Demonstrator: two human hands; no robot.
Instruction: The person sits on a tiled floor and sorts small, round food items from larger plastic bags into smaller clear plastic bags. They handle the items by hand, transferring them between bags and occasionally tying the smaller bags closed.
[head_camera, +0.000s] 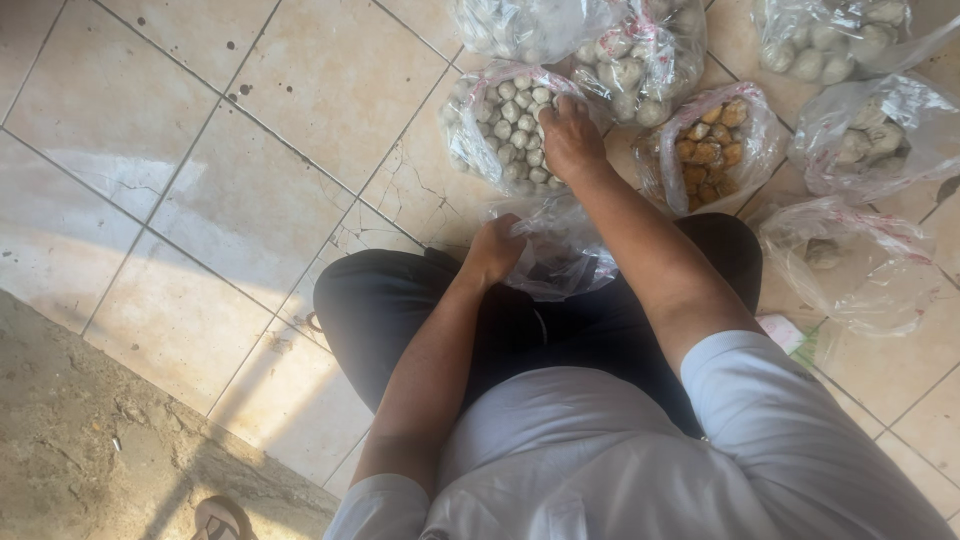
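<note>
My left hand (493, 250) grips the rim of a small clear plastic bag (560, 255) that rests on my lap, over dark trousers. My right hand (570, 135) reaches forward into an open clear bag of small white balls (505, 120) on the tiled floor, its fingers curled among the balls. Whether the fingers hold any balls is hidden.
Several more clear bags lie on the floor ahead: larger pale balls (630, 60), brown fried pieces (712, 145), and others at the right (865, 135). A nearly empty bag (850, 265) lies by my right knee. Cracked beige tiles (250, 200) spread left; a concrete step (90, 440) and a sandal (222, 518) lie near.
</note>
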